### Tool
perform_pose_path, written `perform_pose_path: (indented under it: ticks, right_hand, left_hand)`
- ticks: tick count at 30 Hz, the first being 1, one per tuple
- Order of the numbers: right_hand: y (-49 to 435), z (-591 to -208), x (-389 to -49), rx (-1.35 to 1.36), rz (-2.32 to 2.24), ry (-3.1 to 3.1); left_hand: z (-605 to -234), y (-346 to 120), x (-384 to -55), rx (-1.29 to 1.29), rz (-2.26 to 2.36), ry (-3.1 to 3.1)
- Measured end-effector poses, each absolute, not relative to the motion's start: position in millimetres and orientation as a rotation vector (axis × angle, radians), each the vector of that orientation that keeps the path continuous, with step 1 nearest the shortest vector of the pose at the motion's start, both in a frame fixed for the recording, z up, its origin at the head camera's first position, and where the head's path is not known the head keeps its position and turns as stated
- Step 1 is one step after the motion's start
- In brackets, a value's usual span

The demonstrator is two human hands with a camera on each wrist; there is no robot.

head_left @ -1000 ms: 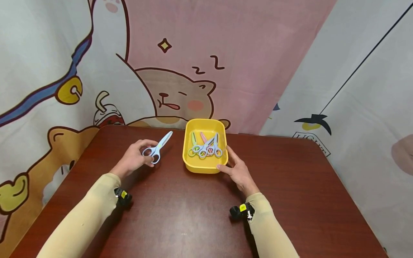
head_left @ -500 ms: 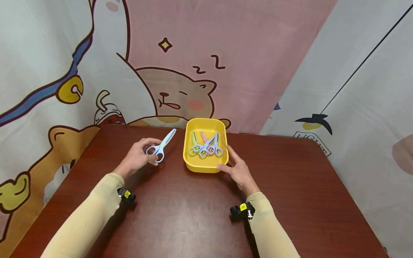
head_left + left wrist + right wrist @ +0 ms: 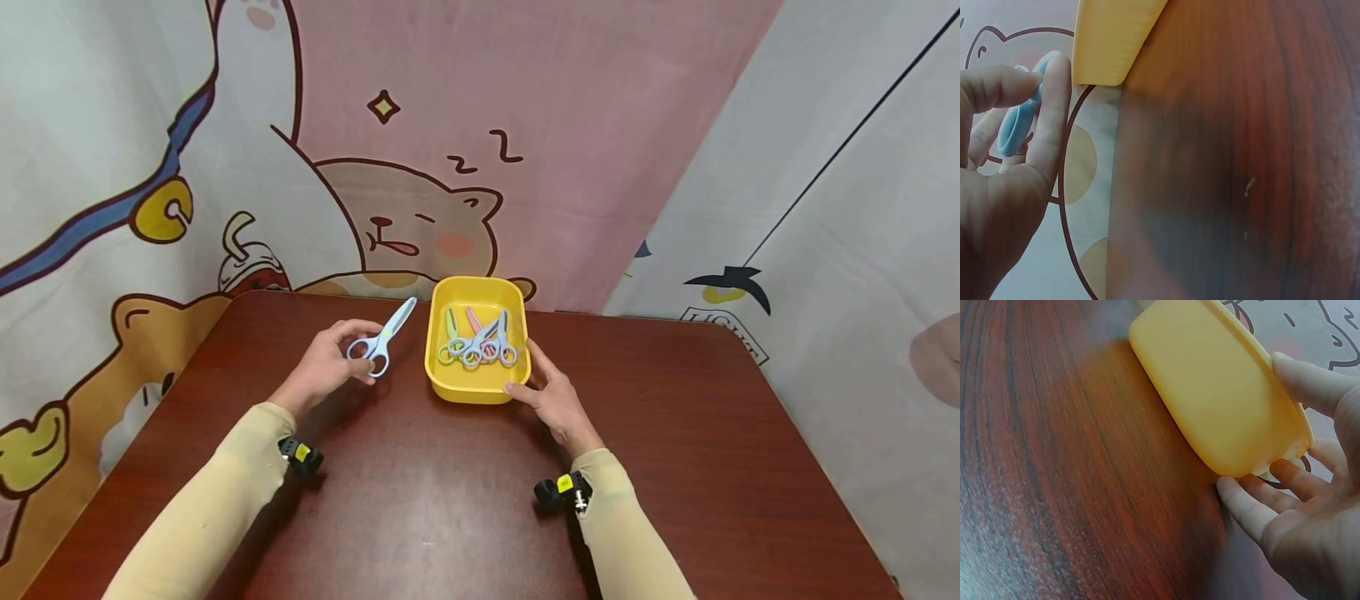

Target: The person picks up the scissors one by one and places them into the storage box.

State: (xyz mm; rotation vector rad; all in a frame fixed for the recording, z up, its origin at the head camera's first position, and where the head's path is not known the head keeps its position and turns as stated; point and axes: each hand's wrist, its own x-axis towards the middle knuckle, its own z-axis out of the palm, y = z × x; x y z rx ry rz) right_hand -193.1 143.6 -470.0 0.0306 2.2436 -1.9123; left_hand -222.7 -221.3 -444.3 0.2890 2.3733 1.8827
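My left hand (image 3: 322, 362) pinches a pair of light blue scissors (image 3: 383, 339) by the handle loops, left of a yellow plastic tray (image 3: 471, 395). The blades point up and to the right, toward the tray but apart from it. In the left wrist view one blue loop (image 3: 1016, 129) shows between thumb and fingers. My right hand (image 3: 557, 406) holds the tray's near right corner, thumb on the front wall and fingers along the right side. Inside the tray lie several scissors: green ones (image 3: 452, 322), pink ones (image 3: 473, 317) and lavender ones (image 3: 503, 335), partly overlapping.
The tray stands near the back of a dark red-brown wooden table (image 3: 427, 483). A printed cartoon curtain (image 3: 570, 150) hangs right behind the table's back edge. A bit of another person's hand (image 3: 937, 362) shows at the far right.
My left hand has moved slightly right with the light blue scissors, bringing the blade tips nearer the tray. My right hand and the tray have stayed in place.
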Motion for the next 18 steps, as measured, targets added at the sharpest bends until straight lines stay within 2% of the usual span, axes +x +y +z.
perform_pose_path:
  ticks: [18]
  right_hand:
    - [144.2,-470.9,-192.6,0.018,-1.922,2.236]
  left_hand:
    - [-437.4,-207.0,-224.4,0.311,1.908,2.330]
